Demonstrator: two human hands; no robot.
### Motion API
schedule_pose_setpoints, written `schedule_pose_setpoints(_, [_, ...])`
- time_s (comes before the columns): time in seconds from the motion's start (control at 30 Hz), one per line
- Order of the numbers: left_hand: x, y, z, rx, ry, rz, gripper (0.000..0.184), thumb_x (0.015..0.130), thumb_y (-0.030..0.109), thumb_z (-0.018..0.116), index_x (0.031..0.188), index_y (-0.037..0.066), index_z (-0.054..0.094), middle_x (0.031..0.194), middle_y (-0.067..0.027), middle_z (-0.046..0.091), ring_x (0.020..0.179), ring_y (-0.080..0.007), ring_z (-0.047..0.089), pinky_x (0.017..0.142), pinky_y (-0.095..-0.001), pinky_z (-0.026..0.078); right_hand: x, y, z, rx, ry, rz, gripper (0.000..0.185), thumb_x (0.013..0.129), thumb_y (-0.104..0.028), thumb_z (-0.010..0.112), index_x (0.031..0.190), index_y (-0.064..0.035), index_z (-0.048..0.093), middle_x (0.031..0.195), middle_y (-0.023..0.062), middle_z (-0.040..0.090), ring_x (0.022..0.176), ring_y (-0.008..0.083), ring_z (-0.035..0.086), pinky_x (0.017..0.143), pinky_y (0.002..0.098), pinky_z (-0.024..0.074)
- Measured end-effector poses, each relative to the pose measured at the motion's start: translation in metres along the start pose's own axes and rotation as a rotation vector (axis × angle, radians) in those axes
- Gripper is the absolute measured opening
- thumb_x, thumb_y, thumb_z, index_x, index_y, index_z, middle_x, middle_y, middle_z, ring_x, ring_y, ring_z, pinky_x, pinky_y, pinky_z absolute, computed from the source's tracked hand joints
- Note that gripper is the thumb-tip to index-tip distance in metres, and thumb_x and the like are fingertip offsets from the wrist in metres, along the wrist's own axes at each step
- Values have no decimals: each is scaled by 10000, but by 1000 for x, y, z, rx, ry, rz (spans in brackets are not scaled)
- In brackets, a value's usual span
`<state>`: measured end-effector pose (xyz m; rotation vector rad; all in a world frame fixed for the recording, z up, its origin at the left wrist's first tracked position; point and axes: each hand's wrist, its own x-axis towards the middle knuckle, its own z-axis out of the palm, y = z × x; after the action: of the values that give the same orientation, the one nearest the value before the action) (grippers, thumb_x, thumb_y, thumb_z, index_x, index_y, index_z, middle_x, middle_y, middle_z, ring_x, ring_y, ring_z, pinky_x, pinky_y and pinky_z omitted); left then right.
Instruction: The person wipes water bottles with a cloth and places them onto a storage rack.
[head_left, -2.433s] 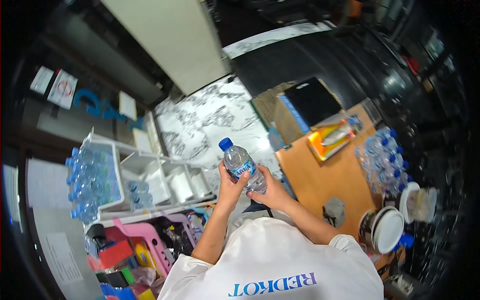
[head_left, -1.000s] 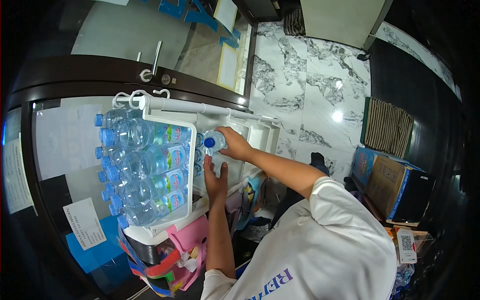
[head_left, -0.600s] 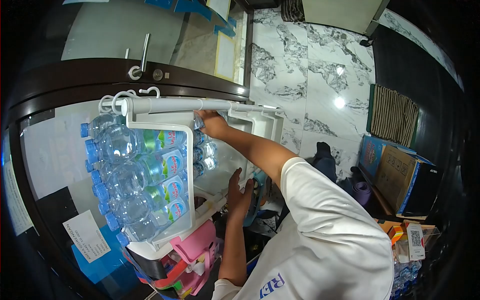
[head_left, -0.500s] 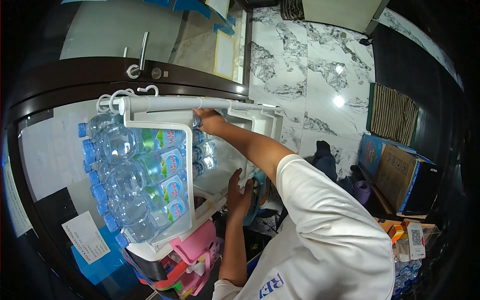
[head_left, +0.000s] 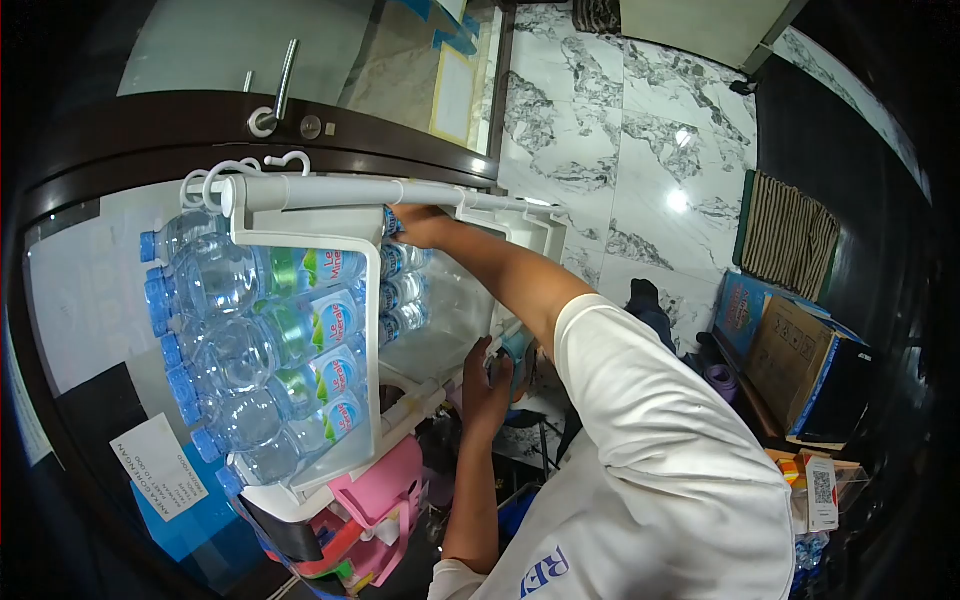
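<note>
My right hand (head_left: 420, 226) reaches inside a white plastic rack (head_left: 372, 360), its fingers closed round the lower end of a water bottle (head_left: 393, 224); the rack frame partly hides them. Several clear bottles with blue caps (head_left: 345, 318) and blue-and-green labels fill the same shelf side by side. My left hand (head_left: 485, 390) is lower down at the rack's edge. Its thumb and fingers appear closed round the white rack bar, beside a teal item (head_left: 515, 368) I cannot make out.
A dark-framed glass door (head_left: 350, 140) stands behind the rack. White hooks (head_left: 290, 160) hang from its top. Pink plastic baskets (head_left: 385, 480) sit beside it. Cardboard boxes (head_left: 790, 350), a rolled purple mat (head_left: 722, 380) and a striped doormat (head_left: 790, 235) lie toward the right on the floor.
The rack and bottles have shifted slightly left and up in view. My left hand has moved slightly to the right along the rack edge. My right hand stays at the bottle.
</note>
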<state>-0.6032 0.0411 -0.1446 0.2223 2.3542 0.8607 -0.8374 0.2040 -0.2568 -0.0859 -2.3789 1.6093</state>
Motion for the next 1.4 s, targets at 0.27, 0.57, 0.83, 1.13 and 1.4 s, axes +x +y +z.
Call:
schedule_pose_setpoints(0.27, [-3, 0, 4, -96, 8, -18, 519, 890, 249, 586, 1324, 15, 424, 1367, -192, 412, 1281, -314, 397, 1062, -399, 298, -16, -5, -20, 54, -37, 12, 644, 754, -289, 668, 1308, -90, 408, 1288, 228, 465, 1198, 403, 439, 1016, 457, 352])
schedule_pose_setpoints(0.57, [-11, 22, -2, -149, 109, -5, 453, 921, 169, 533, 1336, 32, 411, 1335, -150, 456, 1255, -267, 426, 1041, -364, 323, -129, -43, -24, 324, 289, 21, 432, 827, -141, 629, 1230, -57, 496, 1145, 193, 552, 1074, 351, 537, 929, 388, 434])
schedule_pose_setpoints(0.83, [0, 20, 21, -317, 24, 207, 382, 927, 140, 515, 1282, 11, 462, 1269, -116, 519, 1184, -205, 481, 954, -328, 399, -306, -69, -134, 469, 157, 451, 236, 901, -161, 551, 1086, -20, 585, 1007, 142, 631, 910, 240, 626, 811, 332, 482])
schedule_pose_setpoints(1.13, [-1, 93, 114, -272, -545, 481, 377, 934, 174, 537, 1284, 44, 480, 1242, -114, 561, 1116, -196, 542, 949, -320, 399, -402, -110, -250, 247, 723, 517, 205, 924, -173, 540, 1060, -28, 592, 913, 80, 631, 827, 158, 596, 754, 285, 476])
schedule_pose_setpoints(1.4, [-68, 107, 172, -225, -914, 734, 324, 941, 178, 527, 1232, 37, 517, 1157, -108, 602, 1075, -176, 556, 938, -303, 411, -614, -188, -164, -64, 978, 780, 227, 933, -185, 538, 1083, -23, 588, 965, 52, 638, 856, 112, 570, 776, 269, 458])
